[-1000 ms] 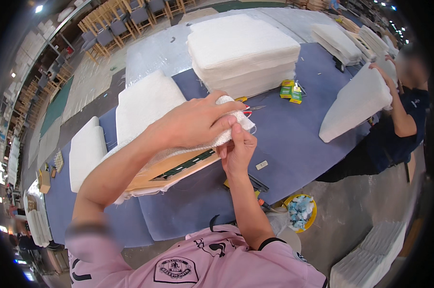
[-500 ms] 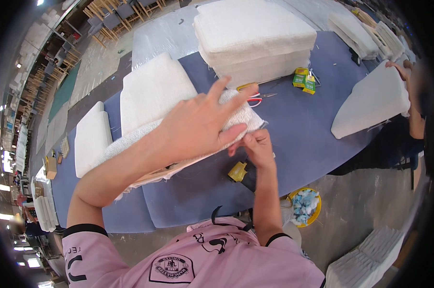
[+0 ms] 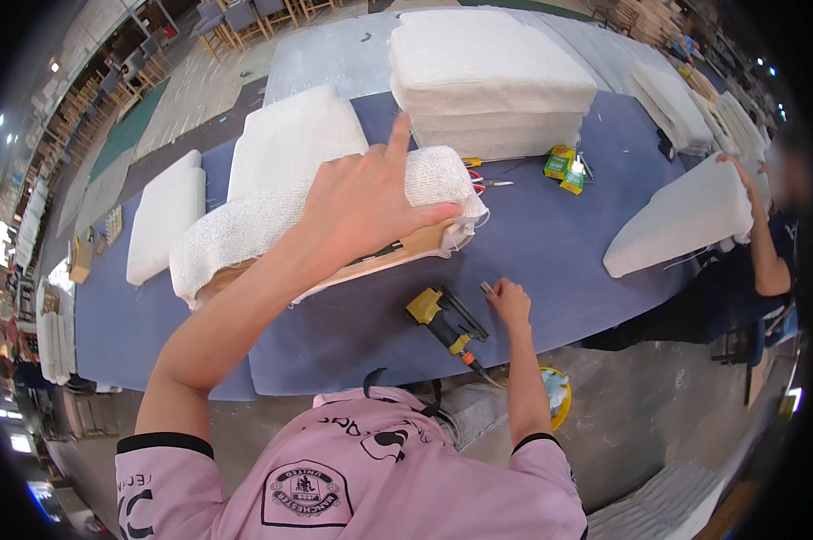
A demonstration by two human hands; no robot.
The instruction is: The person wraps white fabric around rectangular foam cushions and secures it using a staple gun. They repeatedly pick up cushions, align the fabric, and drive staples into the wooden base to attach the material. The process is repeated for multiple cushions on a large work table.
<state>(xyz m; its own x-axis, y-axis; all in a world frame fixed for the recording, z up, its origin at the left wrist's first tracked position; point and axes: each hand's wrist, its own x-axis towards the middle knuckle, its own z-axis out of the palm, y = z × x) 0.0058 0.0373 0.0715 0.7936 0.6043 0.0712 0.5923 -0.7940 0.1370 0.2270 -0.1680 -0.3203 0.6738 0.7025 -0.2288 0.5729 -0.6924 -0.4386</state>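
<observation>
**Operator:** Report the position of each hand.

**Inspector:** The left hand [image 3: 366,202] lies palm down on top of the seat cushion [image 3: 271,225]. Its fingers are spread and unclenched, with the index finger raised; it presses on the cushion rather than gripping it. The right hand [image 3: 511,301] rests on the blue table covering [image 3: 550,243], just right of the yellow staple gun [image 3: 444,319]. Its fingers curl around a small dark item; I cannot tell what the item is.

**Operator:** Where is the cushion, and how is it oriented?

**Inspector:** It lies on the table directly in front of the person, long axis running left to right. White textured fabric covers its top. A wooden base board [image 3: 397,252] shows along the near edge, and loose fabric hangs past the right end.

**Operator:** State the position of the staple gun.

**Inspector:** It lies on the covering near the table's front edge, below the right end of the cushion and apart from it. Neither hand holds it.

**Operator:** List the surrounding items.

**Inspector:** A stack of white foam pads [image 3: 487,81] stands behind the cushion. Two single pads [image 3: 289,135] [image 3: 163,216] lie to the left. Scissors [image 3: 487,183] and small yellow-green boxes [image 3: 564,166] lie right of the left hand. At the far right, another person [image 3: 766,261] holds a white cushion [image 3: 681,225] on the table edge.
</observation>
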